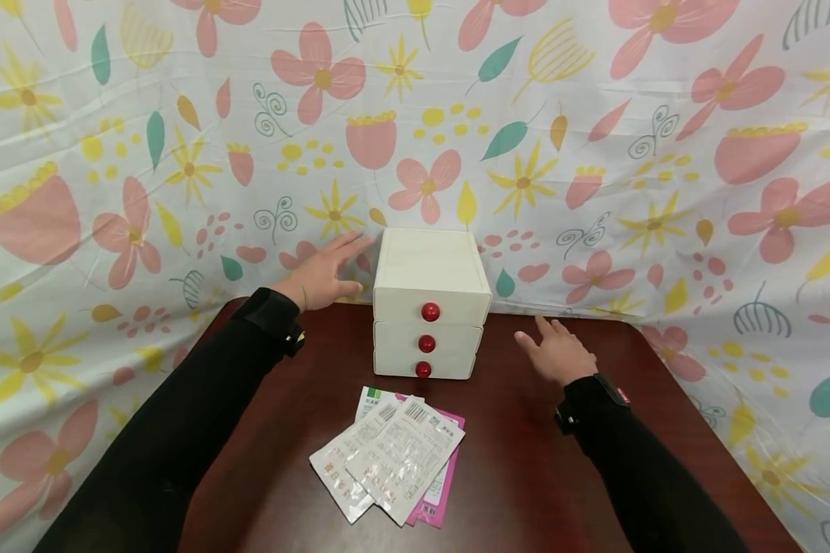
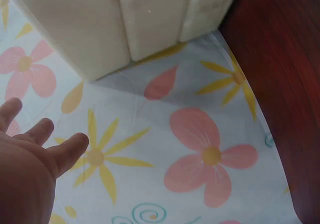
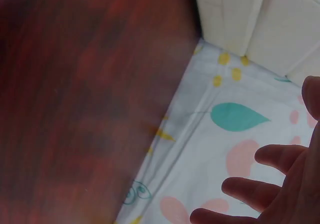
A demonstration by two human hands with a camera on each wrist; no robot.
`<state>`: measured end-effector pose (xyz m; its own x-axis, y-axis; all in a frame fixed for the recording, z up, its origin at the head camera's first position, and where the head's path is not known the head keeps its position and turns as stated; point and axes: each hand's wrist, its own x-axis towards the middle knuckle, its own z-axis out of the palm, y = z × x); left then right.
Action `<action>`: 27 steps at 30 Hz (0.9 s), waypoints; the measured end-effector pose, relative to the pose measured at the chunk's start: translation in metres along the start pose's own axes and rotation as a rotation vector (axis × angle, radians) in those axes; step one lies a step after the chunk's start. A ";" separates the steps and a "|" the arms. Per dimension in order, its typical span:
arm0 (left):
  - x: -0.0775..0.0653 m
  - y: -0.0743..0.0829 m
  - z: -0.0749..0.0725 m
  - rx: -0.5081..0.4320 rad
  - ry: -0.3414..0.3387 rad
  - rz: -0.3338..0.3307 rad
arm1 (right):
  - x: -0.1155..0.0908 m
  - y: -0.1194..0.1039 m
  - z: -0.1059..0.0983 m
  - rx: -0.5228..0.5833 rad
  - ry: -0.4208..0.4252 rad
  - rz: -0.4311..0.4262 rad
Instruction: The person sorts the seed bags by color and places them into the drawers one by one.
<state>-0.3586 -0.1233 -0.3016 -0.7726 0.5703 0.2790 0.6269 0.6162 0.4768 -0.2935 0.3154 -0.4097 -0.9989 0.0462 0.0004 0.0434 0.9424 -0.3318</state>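
A white chest of three stacked drawers (image 1: 432, 261), each with a round red knob (image 1: 430, 312), stands at the back of the dark table. My left hand (image 1: 327, 273) hovers beside its upper left side, fingers extended and apart from it. To the right of the chest, my right hand (image 1: 559, 353) is held over the table with its fingers spread, touching nothing. Both wrist views show empty fingers near the chest's side walls (image 2: 95, 29). In front of the chest lie several overlapping flat packets (image 1: 408, 457), white on top with pink ones partly hidden beneath.
The dark reddish-brown table (image 1: 512, 476) reaches back to a white cloth (image 1: 567, 192) printed with flowers and leaves. This cloth hangs close behind the chest and along both sides of the table.
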 end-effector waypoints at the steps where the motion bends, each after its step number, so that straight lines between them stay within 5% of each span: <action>1: 0.001 0.001 0.001 -0.002 -0.001 0.012 | 0.000 0.000 0.003 0.000 -0.009 0.004; 13: 0.016 0.002 0.021 0.001 -0.064 0.141 | 0.002 0.000 0.022 -0.032 -0.077 -0.015; 20: 0.017 0.001 0.029 0.019 -0.079 0.134 | 0.000 0.002 0.036 -0.036 -0.119 -0.027; 27: 0.021 -0.007 0.034 -0.101 -0.076 0.119 | -0.005 -0.006 0.041 0.017 -0.075 -0.080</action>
<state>-0.3760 -0.0974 -0.3275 -0.6813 0.6778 0.2764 0.6973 0.4861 0.5268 -0.2896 0.2962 -0.4469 -0.9976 -0.0546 -0.0430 -0.0362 0.9363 -0.3494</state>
